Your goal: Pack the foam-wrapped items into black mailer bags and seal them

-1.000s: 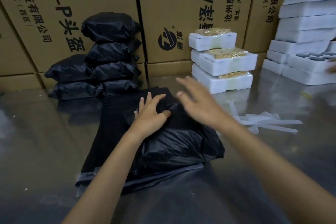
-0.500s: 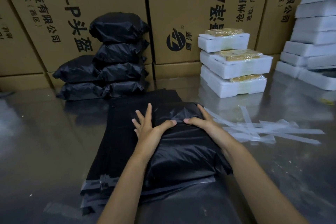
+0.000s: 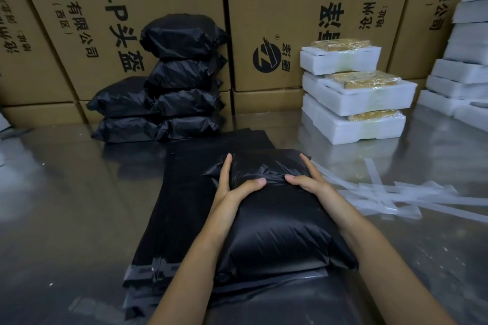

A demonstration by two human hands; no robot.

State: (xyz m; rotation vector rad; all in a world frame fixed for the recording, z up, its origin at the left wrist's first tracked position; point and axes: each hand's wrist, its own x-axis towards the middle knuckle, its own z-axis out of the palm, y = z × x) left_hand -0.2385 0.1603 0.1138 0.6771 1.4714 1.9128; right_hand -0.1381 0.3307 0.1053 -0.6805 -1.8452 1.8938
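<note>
Left hand and right hand clamp the packed mailer bag, thumbs pressing the folded flap so the seal sticks.

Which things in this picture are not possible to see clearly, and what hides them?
- Contents of the filled black bag, head view: the opaque plastic hides them.
- Both hands' fingertips, left hand and right hand: the bag's far side hides them.
- White foam stack: cut off by the right edge.
- Peeled strips: blurred, count unclear.
</note>
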